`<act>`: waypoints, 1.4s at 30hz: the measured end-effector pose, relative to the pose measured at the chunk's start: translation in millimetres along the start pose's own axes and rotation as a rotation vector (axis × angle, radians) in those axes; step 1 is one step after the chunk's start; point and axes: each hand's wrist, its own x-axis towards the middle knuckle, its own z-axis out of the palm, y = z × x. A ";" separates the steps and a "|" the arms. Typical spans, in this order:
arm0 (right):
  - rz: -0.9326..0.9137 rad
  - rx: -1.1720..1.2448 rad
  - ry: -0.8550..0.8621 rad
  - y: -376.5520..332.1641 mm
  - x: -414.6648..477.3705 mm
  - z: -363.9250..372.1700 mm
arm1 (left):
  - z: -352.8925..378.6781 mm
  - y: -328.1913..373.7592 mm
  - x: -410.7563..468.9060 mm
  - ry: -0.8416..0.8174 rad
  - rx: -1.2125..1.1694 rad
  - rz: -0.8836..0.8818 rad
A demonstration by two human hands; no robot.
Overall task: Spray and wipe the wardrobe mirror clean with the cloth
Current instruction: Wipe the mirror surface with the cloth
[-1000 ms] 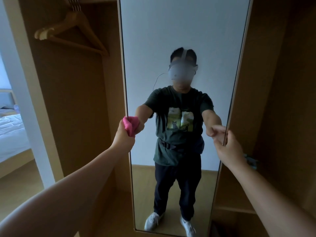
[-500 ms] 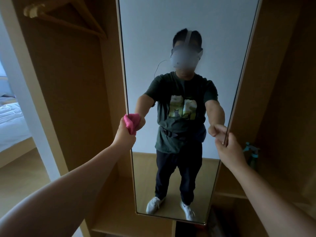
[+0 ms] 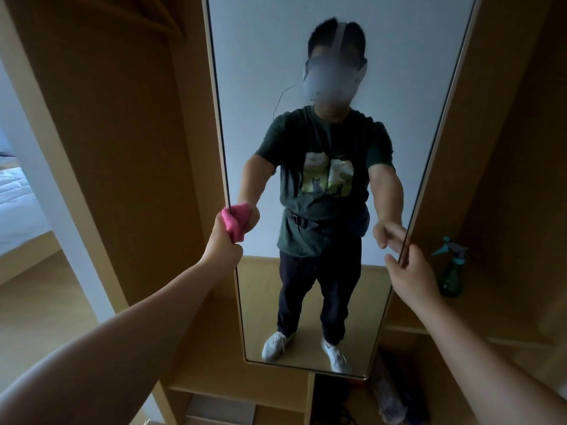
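Note:
A tall narrow wardrobe mirror (image 3: 306, 41) stands straight ahead and reflects a person. My left hand (image 3: 222, 242) grips a bunched pink cloth (image 3: 230, 223) and holds it against the mirror's left edge at about mid height. My right hand (image 3: 412, 273) holds the mirror's right edge, fingers wrapped round the frame. A green spray bottle (image 3: 451, 269) with a teal trigger stands on a wardrobe shelf to the right of the mirror, a short way beyond my right hand.
Wooden wardrobe panels (image 3: 129, 142) flank the mirror on both sides. Shelves and dark items (image 3: 389, 400) sit below the mirror's bottom edge. A bed with white bedding (image 3: 15, 204) lies at the far left past a white door frame.
The view has tilted down, so the mirror's bottom edge and the spray bottle now show fully. My left hand with the cloth has slid down the left edge. My right hand keeps its hold.

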 end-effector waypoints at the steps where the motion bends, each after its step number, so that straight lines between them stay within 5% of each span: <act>1: 0.006 0.001 -0.007 2.1 -1.9 1.2 | 0.7 -3.6 -0.3 -0.008 0.005 -0.006; 9: 0.037 0.010 -0.083 13.5 -11.3 8.0 | 11.4 -22.7 10.7 -0.047 -0.022 -0.161; 16: 0.056 -0.030 -0.103 21.7 -18.7 12.2 | 15.8 -29.4 -15.5 -0.061 0.027 -0.036; 42: 0.199 -0.072 -0.192 72.6 -20.5 45.5 | 39.7 -72.1 -37.4 -0.173 0.033 -0.211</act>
